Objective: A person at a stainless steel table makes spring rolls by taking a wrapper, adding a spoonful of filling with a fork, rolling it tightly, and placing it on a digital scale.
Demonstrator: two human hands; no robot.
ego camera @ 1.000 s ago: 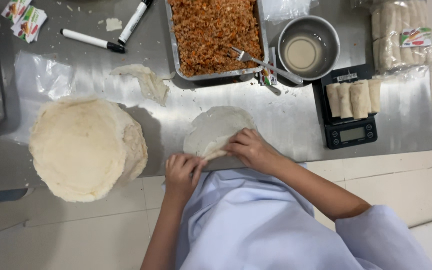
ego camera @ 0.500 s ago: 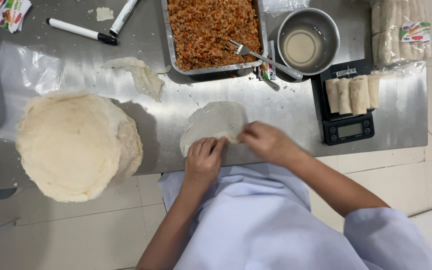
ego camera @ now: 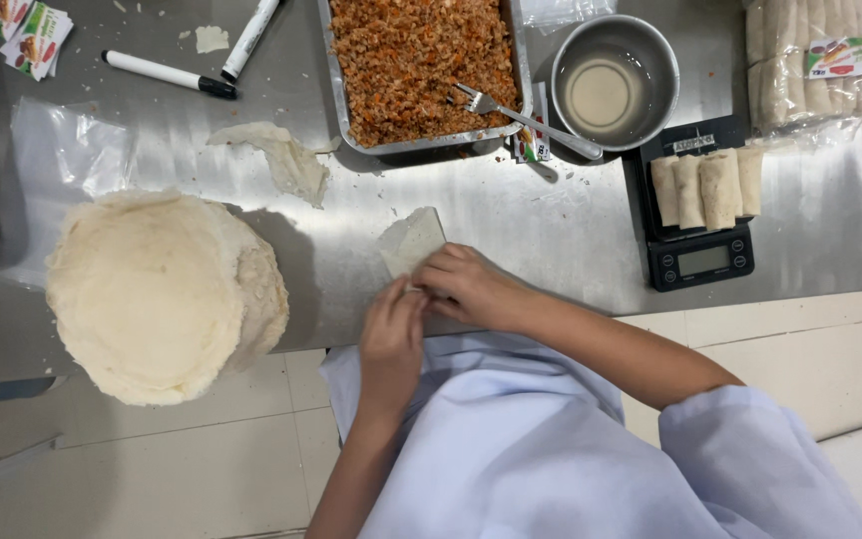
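A thin pale wrapper sheet [ego camera: 413, 240] lies on the steel table [ego camera: 551, 230] near its front edge, now folded so only a pointed flap shows. My right hand [ego camera: 471, 284] lies over its near part with fingers curled on it. My left hand [ego camera: 391, 324] pinches the roll's left end beside the right hand. A tall stack of round wrappers [ego camera: 157, 289] stands to the left. The metal tray of orange-brown minced filling [ego camera: 416, 65] sits behind, with a fork [ego camera: 521, 115] resting on its edge.
A steel bowl of liquid [ego camera: 611, 80] stands right of the tray. Several finished rolls [ego camera: 705, 185] lie on a black scale [ego camera: 700, 255]. A bag of rolls [ego camera: 800, 60] is at the far right. Two markers [ego camera: 167, 75], torn wrapper scraps [ego camera: 281, 155] and small packets [ego camera: 27, 30] lie at the back left.
The flat round wrapper has been folded and rolled up under my hands; only a small flap remains visible. My left hand moved right to meet the right hand.
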